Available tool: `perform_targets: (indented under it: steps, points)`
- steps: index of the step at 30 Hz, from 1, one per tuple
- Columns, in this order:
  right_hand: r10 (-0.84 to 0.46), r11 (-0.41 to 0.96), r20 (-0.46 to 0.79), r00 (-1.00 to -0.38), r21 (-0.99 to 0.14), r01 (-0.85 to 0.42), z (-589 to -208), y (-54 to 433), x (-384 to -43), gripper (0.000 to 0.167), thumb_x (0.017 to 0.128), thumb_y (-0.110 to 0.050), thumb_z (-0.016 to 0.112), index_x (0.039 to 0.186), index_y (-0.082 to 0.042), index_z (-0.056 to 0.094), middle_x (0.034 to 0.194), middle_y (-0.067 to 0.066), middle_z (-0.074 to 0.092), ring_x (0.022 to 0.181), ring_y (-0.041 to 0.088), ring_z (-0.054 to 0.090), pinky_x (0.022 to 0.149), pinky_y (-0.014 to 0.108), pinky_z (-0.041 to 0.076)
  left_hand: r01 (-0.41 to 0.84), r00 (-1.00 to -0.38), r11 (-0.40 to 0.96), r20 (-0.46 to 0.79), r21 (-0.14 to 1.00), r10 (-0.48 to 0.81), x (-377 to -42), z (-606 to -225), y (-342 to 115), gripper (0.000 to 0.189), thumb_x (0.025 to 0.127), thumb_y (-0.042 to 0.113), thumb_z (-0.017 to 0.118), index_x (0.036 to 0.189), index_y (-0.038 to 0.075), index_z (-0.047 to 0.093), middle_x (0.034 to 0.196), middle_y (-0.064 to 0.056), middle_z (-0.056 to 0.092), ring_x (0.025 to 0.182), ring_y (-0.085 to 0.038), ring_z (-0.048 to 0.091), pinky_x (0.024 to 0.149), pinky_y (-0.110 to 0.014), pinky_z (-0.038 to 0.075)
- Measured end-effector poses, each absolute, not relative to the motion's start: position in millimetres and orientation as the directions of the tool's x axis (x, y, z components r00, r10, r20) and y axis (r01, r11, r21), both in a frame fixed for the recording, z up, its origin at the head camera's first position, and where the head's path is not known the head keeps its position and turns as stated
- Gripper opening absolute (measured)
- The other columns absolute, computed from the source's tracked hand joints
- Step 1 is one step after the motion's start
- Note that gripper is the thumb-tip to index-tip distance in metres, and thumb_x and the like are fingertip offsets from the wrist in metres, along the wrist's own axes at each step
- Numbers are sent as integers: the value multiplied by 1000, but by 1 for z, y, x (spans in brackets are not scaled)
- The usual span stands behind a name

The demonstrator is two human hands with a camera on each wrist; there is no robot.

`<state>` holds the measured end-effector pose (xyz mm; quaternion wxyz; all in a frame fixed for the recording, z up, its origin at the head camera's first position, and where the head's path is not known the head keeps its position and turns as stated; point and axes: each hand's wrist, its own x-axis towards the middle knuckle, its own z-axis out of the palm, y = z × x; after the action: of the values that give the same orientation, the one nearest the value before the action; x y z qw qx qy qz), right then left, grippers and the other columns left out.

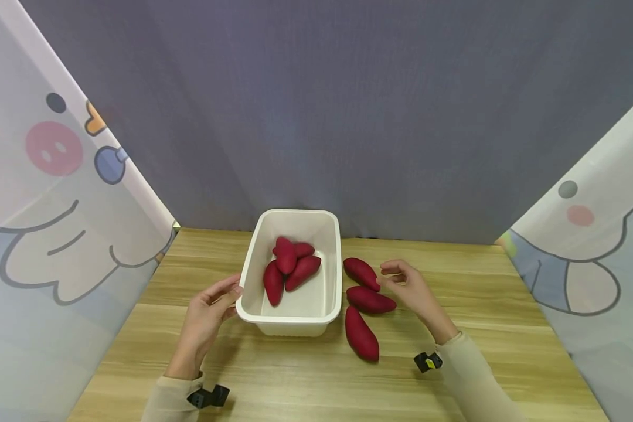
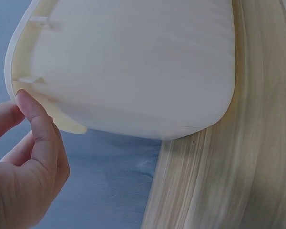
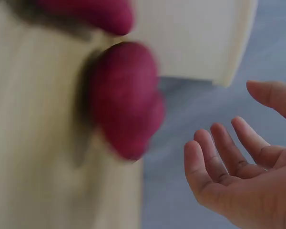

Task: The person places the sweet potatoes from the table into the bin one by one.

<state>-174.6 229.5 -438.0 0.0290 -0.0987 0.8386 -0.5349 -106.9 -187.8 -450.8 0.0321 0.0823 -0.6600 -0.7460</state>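
A white plastic bin [image 1: 295, 329] stands on the table with several dark red sweet potatoes [image 1: 303, 272] inside. My left hand [image 1: 204, 319] pinches the bin's left rim near its front corner; the left wrist view shows the fingertips at the rim [image 2: 8, 62]. To the bin's right lie three more sweet potatoes, the far one [image 1: 360, 273], the middle one [image 1: 370, 300] and the near one [image 1: 361, 335]. Beside the far one is my right hand [image 1: 408, 287], fingers loosely bent and holding nothing. In the right wrist view, a gap separates that hand from the blurred sweet potatoes [image 3: 126, 95].
The wooden table [image 1: 295, 381] ends at a grey curtain [image 1: 316, 117] behind the bin. Cartoon-printed curtains hang at the left [image 1: 84, 246] and right [image 1: 601, 246]. A small black device [image 1: 208, 397] sits at the left wrist, another [image 1: 428, 362] at the right.
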Motion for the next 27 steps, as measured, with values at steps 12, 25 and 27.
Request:
perform_targets:
  steps: [12, 25, 27]
  points:
    - [-235, 297, -164, -958, -950, 90, -487, 255, -158, 56, 95, -12, 71, 139, 13, 45, 133, 32, 52, 112, 35, 59, 81, 42, 59, -71, -983, -119, -90, 990, -158, -104, -447, -188, 47, 95, 14, 73, 135, -7, 59, 110, -5, 66, 100, -24, 66, 77, -30, 60]
    - [-211, 201, -227, -951, -962, 185, -496, 242, -147, 54, 93, -2, 70, 136, 16, 43, 127, 31, 53, 98, 24, 64, 78, 42, 61, -69, -984, -136, -90, 988, -153, -105, -447, -188, 46, 94, 13, 73, 134, -7, 59, 112, -15, 64, 97, -25, 66, 75, -30, 60]
    - [-204, 192, -224, -953, -964, 186, -499, 242, -146, 53, 93, -1, 70, 135, 16, 44, 125, 30, 55, 97, 22, 64, 78, 42, 61, -67, -985, -137, -87, 988, -150, -106, -447, -188, 46, 95, 13, 72, 134, -7, 59, 112, -15, 64, 97, -24, 66, 75, -30, 60]
